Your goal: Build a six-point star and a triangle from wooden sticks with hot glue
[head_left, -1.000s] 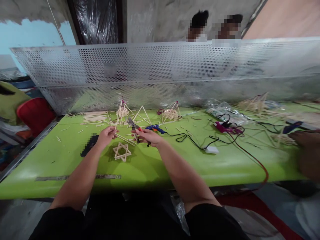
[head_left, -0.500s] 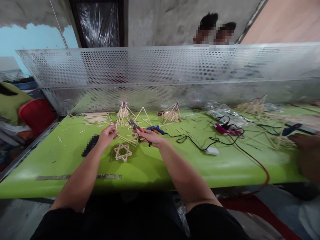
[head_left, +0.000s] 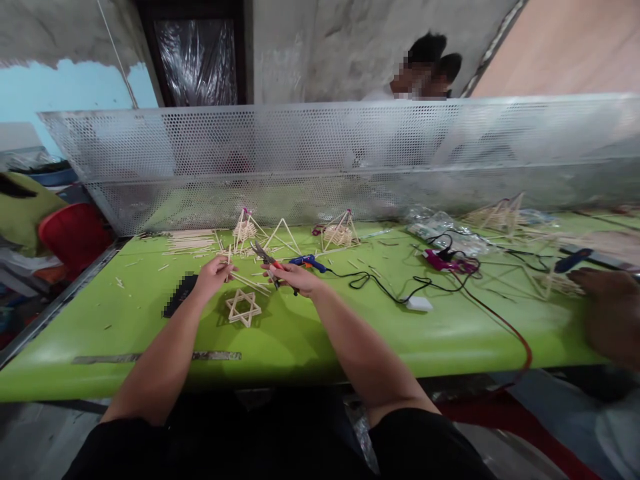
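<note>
Pinched in the fingers of my left hand point(head_left: 213, 277) is a thin wooden stick point(head_left: 230, 252), pointing upward. My right hand point(head_left: 297, 279) is closed around scissors point(head_left: 265, 255) with dark blades and red-and-black handles. The blades point up and left toward the stick, apart from it. Between my hands, several loose sticks point(head_left: 253, 283) lie on the green table. Just below them rests a six-pointed star point(head_left: 243, 308) built of layered sticks. A blue glue gun point(head_left: 309, 261) lies behind my right hand, its black cord running right.
Stick pyramids point(head_left: 340, 233) stand near the perforated metal screen point(head_left: 300, 147), beside a stick pile point(head_left: 193, 241). A dark phone-like object point(head_left: 180, 295) and a flat strip point(head_left: 217, 355) lie left. Cords, a magenta power strip point(head_left: 440, 260) and another person's hand point(head_left: 600, 287) are at right.
The view has shifted slightly. My left hand still holds the stick and my right hand the scissors, nearly in the same places. The people behind the screen have moved a little.
</note>
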Tool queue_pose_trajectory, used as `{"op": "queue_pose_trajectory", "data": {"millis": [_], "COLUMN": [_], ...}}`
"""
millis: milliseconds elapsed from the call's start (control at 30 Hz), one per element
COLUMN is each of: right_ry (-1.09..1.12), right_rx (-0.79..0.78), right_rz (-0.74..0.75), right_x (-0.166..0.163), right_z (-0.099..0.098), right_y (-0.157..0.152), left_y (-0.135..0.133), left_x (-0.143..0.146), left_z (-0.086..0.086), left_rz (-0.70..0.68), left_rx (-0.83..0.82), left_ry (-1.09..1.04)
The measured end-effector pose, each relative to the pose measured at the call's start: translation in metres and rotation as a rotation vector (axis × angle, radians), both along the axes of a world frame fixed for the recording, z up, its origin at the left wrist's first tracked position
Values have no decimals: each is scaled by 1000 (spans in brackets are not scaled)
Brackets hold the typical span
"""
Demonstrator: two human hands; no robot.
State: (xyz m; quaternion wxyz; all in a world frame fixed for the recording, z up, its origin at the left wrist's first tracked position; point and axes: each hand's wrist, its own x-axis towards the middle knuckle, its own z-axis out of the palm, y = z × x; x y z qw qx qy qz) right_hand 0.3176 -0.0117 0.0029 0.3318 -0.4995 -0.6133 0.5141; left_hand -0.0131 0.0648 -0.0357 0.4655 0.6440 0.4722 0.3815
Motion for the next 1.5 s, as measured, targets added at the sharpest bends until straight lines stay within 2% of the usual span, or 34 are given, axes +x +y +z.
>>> {"op": "queue_pose_trajectory", "data": {"millis": [533,967,1200,1500], "right_ry": [80,94,36,-60], "right_rx": [-56,-83,-39,46], "right_rz": [19,3,-10,1], "right_x": [6,3,0,-5], "right_z": [-12,-13,-17,-19], "right_y": [-1,-4,-10,-20], "left_y": [-7,-14,-21,-23], "left_x": [-3,7,12,27], "left_z": [4,11,15,4], "left_rz": [2,-4,-78,-65], "left_rx": [39,269,276,305], "left_ry": [127,113,126,158]}}
